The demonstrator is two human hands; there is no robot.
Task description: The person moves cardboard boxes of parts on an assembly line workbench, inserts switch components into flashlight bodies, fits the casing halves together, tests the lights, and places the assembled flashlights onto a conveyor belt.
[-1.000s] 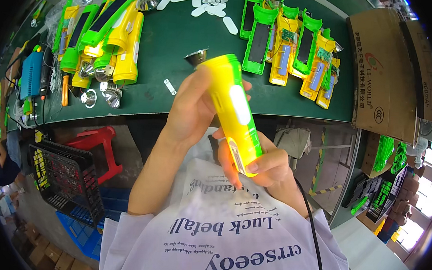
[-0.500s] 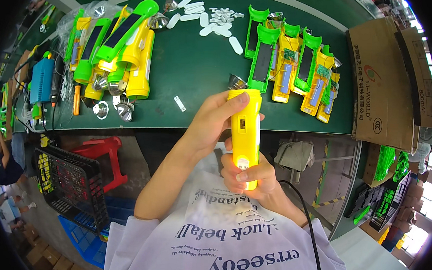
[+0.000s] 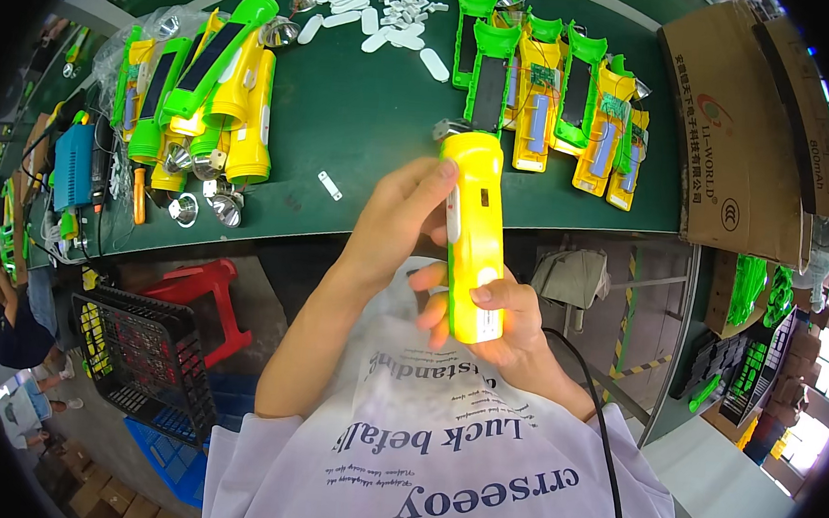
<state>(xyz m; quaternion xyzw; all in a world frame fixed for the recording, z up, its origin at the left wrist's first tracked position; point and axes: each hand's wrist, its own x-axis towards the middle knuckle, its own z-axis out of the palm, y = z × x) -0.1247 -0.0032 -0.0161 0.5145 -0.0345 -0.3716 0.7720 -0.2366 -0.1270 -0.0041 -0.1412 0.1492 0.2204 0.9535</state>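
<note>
Between both hands, in front of my chest, is a yellow flashlight body (image 3: pixel 479 230) with green along its left edge. It stands nearly upright in the picture, with a small dark slot in its upper part. My left hand (image 3: pixel 404 206) grips the upper left side, thumb near the head and other fingers partly hidden behind. Around the lower end, my right hand (image 3: pixel 505 326) has its thumb on the front and fingertips showing at the left. A shiny reflector (image 3: pixel 452 129) shows beside the flashlight's top; whether it is attached I cannot tell.
Finished-looking yellow and green flashlight parts (image 3: pixel 218 95) are piled at the bench's left. Opened flashlight halves (image 3: pixel 538 100) with batteries lie at the right, beside a cardboard box (image 3: pixel 735 146). White oval pieces (image 3: pixel 376 38) lie at the back. A black crate (image 3: pixel 143 356) stands lower left.
The flashlight has been turned about its length: its slot has shifted rightward and a pale strip shows on its left. My right-hand fingers have loosened and spread. The bench view has shifted slightly.
</note>
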